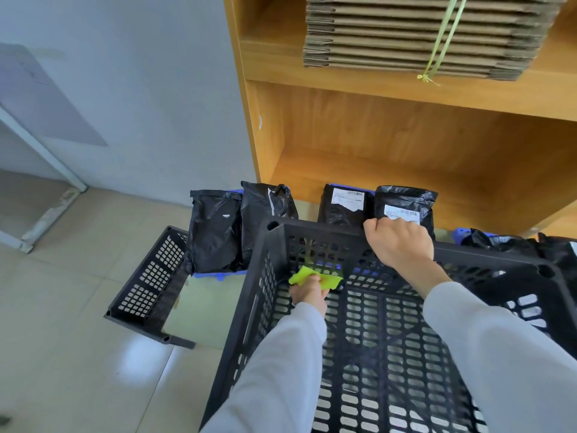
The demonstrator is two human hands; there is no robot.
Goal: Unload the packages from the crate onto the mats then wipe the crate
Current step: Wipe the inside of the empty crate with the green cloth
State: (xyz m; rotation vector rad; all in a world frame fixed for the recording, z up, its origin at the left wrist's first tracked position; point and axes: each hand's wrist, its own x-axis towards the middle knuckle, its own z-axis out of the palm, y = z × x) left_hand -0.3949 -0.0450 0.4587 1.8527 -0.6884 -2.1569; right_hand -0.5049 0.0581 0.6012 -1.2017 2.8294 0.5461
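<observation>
Head view, only cam. Black slatted crate (390,354) fills the lower right, tilted toward the person, inside w/ no packages showing. Left hand (309,290) is down inside near the far left corner, fingers clenched round a lime-green cloth (315,276), cloth pressed at the join of far wall and floor of the crate. Right hand (399,242) is curled over the crate's far rim, gripping it, prob. to steady it. Both arms in pale grey sleeves.

Packages: four black poly bags lie just beyond the crate, on the floor in front of the wooden shelf unit (406,135). Left pair (215,229) lies on a blue mat (218,275), edge of it peeking out below. Right pair (346,204), w/ white labels, has a blue edge visible behind; mat mostly hidden. More black bags (499,242) at far right beside another bit of blue; count unclear. A second black crate (150,285) sits to the left on the tile floor, on its side. Flat cardboard bundle (421,35) on the upper shelf, tied w/ green string.

Progress, my read: unloading looks done for this crate. Wipe step underway, at one corner. Left: rest of floor, walls, rim. Can't tell if the second crate needs doing.
</observation>
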